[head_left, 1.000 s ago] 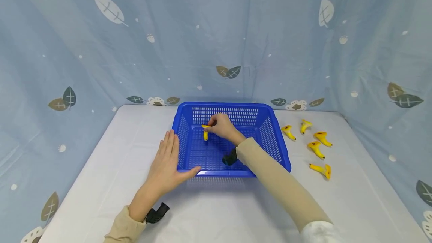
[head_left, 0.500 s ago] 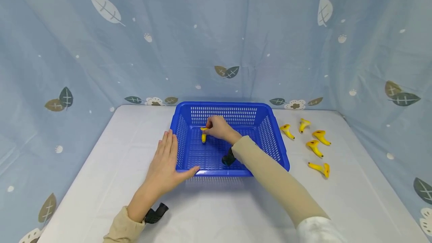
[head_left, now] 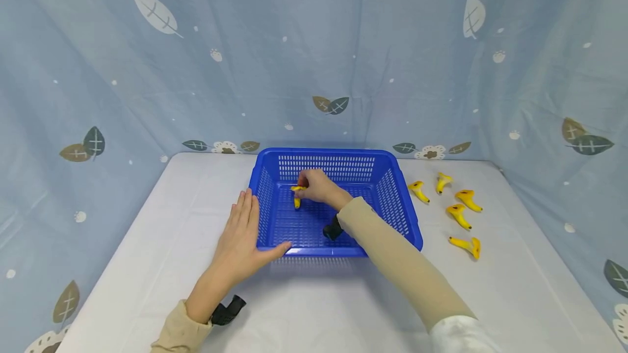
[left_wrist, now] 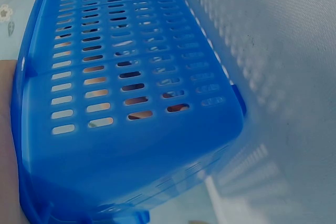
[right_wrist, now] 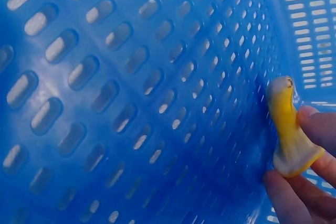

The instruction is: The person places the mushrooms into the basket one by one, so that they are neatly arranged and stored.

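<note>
Inside the blue plastic basket, my right hand pinches a yellow trumpet-shaped mushroom near the left wall. Its stem end points down toward the basket floor. The right wrist view shows thumb and fingertips around the flared cap end of this mushroom, close to the perforated plastic. My left hand lies along the basket's front left corner, fingers straight on the left rim and thumb stretched along the front rim. Perforated basket wall fills much of the left wrist view, with only a sliver of that hand visible.
Several more yellow mushrooms lie scattered on the white tablecloth right of the basket. A blue curtain with leaf prints hangs behind and at both sides. Dark wrist devices sit under each wrist.
My right hand and the mushroom have come down slightly toward the basket floor and a little nearer. The left hand keeps its place at the corner.
</note>
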Available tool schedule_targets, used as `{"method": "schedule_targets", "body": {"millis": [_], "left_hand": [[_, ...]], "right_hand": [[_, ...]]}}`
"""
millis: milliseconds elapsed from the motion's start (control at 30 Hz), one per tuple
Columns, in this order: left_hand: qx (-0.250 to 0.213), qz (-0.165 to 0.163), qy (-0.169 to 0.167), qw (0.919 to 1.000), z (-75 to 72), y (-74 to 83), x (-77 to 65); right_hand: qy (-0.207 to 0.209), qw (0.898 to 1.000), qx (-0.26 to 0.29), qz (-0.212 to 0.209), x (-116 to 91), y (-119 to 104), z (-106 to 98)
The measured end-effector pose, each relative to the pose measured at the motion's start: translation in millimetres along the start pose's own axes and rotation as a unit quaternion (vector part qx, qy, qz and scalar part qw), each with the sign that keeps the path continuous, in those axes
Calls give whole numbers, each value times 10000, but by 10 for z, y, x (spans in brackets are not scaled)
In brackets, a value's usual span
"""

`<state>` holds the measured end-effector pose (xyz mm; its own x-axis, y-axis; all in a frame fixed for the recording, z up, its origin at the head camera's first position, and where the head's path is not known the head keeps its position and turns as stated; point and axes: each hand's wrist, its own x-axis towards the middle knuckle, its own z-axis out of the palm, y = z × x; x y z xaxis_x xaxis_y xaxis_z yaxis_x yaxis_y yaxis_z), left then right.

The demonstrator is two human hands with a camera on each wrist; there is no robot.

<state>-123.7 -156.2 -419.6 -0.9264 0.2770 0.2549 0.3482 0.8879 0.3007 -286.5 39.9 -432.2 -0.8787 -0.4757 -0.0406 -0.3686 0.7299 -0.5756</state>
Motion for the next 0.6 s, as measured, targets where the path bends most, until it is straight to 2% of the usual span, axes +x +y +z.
{"method": "schedule_targets", "body": {"millis": [600], "left_hand": [[13,1,-17,10000,13,5,0]], "right_hand": [[-336,9994,-26,72,-30,-16,-118]]}}
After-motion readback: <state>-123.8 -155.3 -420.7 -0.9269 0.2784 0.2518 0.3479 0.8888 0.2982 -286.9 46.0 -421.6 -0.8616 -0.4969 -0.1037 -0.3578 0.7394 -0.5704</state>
